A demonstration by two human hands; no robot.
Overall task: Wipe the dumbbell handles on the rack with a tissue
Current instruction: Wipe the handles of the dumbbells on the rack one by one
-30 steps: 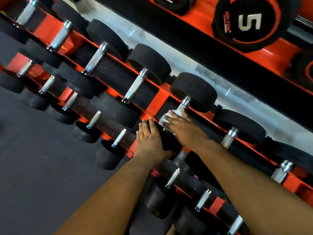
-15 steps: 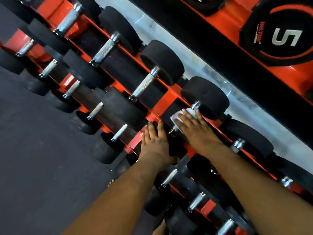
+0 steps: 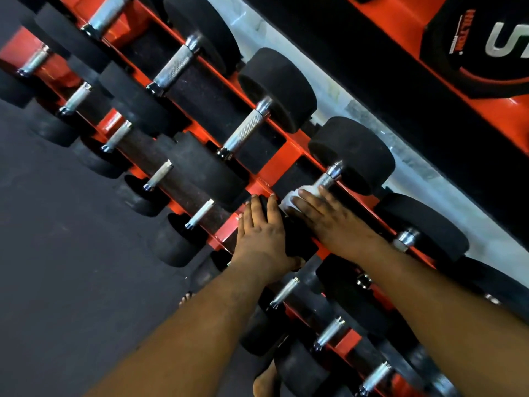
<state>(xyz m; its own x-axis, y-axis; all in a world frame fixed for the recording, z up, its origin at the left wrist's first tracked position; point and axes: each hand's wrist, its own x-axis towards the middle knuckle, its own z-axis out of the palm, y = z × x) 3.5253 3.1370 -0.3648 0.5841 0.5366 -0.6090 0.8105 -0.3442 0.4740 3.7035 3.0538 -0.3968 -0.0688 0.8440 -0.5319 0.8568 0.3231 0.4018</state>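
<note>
On the orange rack (image 3: 289, 164), the left hand (image 3: 262, 236) lies flat-fingered on the dumbbell's near black head (image 3: 297, 239), likely steadying it, while the right hand (image 3: 329, 216) wraps the tissue (image 3: 290, 197) round the handle (image 3: 326, 179), whose bare steel shows just beyond its fingertips.

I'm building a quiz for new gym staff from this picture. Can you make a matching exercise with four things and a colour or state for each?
Things:
1. tissue
2. left hand
3. dumbbell rack
4. weight plate

States:
A. orange painted frame
B. white, pressed on a dumbbell handle by the right hand
C. black with orange ring
D. resting flat on a black dumbbell head

Pairs: 1-B, 2-D, 3-A, 4-C
</note>
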